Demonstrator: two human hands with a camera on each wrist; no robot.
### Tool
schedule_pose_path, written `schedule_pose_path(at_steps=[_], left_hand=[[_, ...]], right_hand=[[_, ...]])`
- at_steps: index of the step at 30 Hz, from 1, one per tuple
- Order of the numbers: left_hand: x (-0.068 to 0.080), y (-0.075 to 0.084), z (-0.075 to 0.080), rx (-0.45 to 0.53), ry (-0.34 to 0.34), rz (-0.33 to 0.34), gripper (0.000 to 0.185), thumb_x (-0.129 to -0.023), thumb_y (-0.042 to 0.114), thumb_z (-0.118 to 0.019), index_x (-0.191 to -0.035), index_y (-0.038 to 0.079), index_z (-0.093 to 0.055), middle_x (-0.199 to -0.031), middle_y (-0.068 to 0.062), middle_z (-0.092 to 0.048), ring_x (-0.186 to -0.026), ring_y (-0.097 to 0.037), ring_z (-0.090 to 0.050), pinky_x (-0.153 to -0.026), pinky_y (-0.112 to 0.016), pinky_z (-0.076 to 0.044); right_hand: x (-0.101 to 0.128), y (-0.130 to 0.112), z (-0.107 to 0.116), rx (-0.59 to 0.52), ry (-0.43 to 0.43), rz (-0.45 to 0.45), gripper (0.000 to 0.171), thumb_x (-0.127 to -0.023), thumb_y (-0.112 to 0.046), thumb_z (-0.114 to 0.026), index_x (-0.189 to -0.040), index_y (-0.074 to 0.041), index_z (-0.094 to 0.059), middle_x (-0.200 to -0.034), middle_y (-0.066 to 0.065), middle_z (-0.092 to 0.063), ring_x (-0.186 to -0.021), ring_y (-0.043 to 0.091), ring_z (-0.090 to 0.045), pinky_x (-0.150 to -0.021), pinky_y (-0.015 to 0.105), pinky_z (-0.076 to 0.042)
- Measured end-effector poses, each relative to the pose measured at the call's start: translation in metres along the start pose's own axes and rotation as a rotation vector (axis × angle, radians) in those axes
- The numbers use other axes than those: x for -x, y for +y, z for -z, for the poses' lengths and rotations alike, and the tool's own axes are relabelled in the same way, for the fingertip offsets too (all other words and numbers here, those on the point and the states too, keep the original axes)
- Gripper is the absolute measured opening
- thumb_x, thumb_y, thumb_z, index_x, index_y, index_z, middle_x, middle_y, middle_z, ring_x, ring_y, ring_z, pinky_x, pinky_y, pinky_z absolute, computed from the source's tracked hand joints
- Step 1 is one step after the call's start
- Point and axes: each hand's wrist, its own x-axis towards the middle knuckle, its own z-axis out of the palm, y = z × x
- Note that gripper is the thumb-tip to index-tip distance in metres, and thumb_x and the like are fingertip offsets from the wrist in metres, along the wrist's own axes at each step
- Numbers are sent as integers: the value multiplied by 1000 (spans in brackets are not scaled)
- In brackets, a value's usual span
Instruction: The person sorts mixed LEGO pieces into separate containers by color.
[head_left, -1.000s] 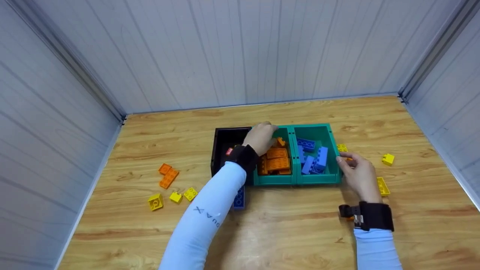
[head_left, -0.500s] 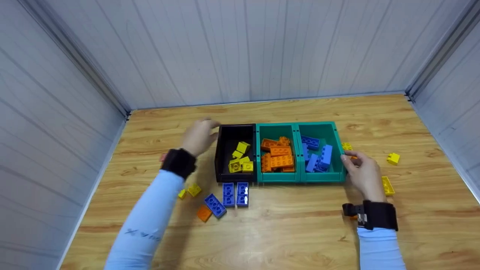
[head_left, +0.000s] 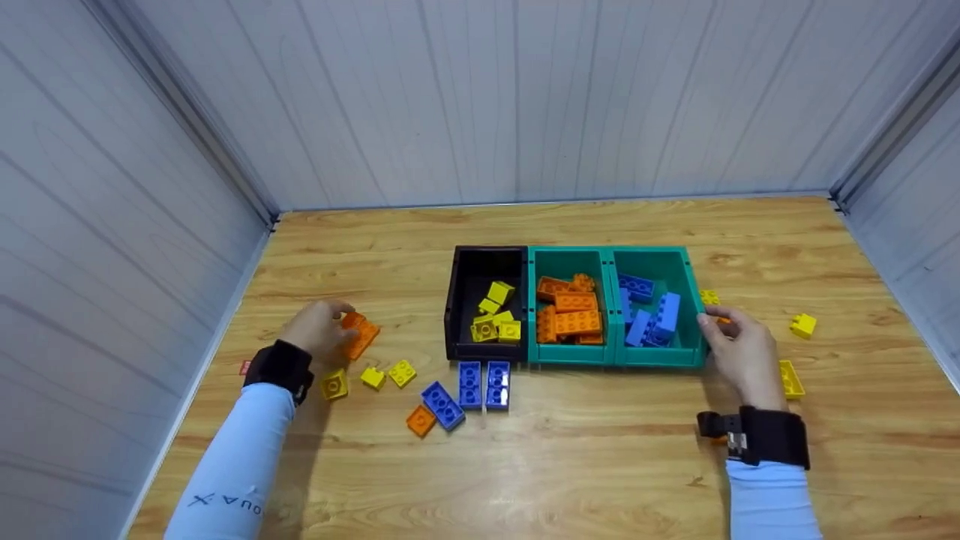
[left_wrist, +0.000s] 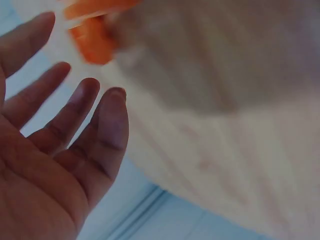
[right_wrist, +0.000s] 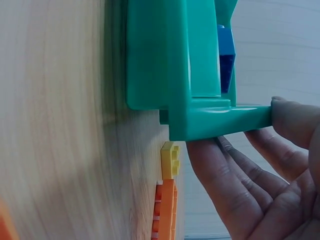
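Left hand (head_left: 319,330), fingers loosely spread, nothing visibly gripped, now swung from beside black bin (head_left: 487,352) to orange bricks (head_left: 365,337) at nine o'clock, pickup apparently not yet made, with outer green bin (head_left: 660,357) pinched at three o'clock by right hand (head_left: 744,352).

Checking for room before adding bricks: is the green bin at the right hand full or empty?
Neither: partly filled. In the head view, blue bricks lie in the green bin, with bare green interior visible toward the back.
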Motion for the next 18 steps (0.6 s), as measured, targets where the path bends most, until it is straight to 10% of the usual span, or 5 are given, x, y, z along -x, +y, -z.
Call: schedule_pose_path(at_steps=[10,18], left_hand=[[-8,0,-8,27,-44,44,40,-96,18,-66,-130,-3,-59,-117,-25,-62,-96,-33,-62,-81,-44,-51],[-10,-1,-11,-9,64,131,22,-97,22,-66,-101,0,-65,-84,-12,-65,-71,-25,-57,-63,-35,-46]], right_hand=[[1,3,1,31,32,14,60,-103,-49,-43,-143,-5,-51,-127,28,-59,-113,39,-58,-82,43,-52],[-1,1,-1,16,26,6,59,-103,-48,-43,-143,-5,-50,-129,27,-58,-115,39,-56,-89,48,-50]])
